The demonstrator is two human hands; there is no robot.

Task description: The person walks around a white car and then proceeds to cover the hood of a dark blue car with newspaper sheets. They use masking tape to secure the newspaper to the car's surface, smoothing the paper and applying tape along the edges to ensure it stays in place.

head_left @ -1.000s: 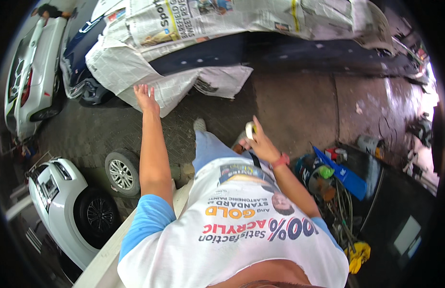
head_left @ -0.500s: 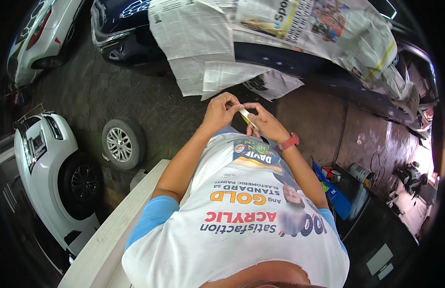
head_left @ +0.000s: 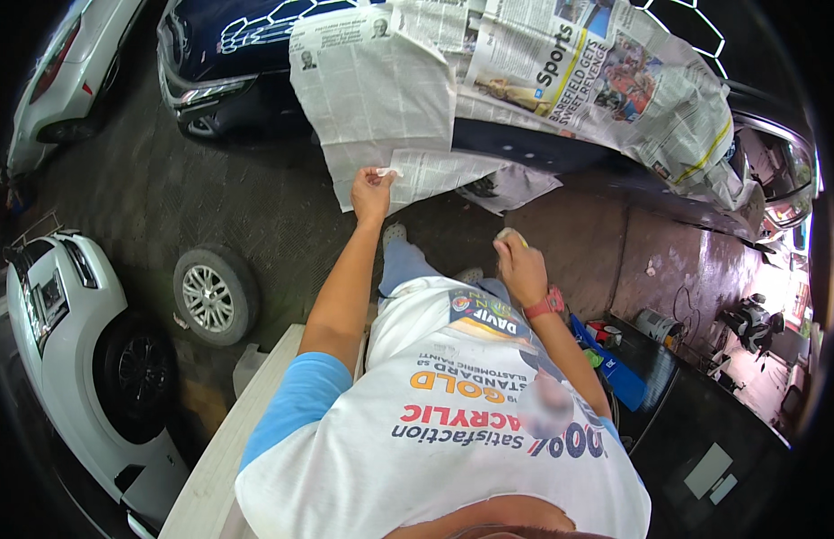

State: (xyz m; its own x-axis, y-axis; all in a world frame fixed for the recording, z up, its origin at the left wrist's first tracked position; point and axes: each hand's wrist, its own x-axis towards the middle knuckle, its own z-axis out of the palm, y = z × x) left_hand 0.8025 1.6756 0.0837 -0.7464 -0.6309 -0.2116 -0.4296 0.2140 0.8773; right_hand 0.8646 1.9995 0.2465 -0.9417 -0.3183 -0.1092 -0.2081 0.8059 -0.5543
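Observation:
My left hand [head_left: 372, 195] is stretched out at the hanging newspaper, pinching a short white strip of tape [head_left: 389, 171]. Behind that strip hangs the newspaper [head_left: 381, 108], which covers part of the dark blue car [head_left: 255, 90]; I cannot tell whether the strip touches the paper. My right hand [head_left: 522, 269], with a red watch on its wrist, is closed around a roll of tape [head_left: 512, 235]. Only the pale, yellowish edge of the roll shows past the fingers. The two hands are well apart.
A loose wheel [head_left: 215, 295] lies on the dark floor to the left, beside a white car [head_left: 62, 323]. Another white car [head_left: 71, 81] stands at the far left. A pale board [head_left: 219, 449] runs beside me. At right are a black surface [head_left: 705, 440] and a bucket [head_left: 658, 325].
My hands were together at the tape roll and have parted. The left one has moved up to the newspaper with a strip; the right one has drawn back to the right with the roll.

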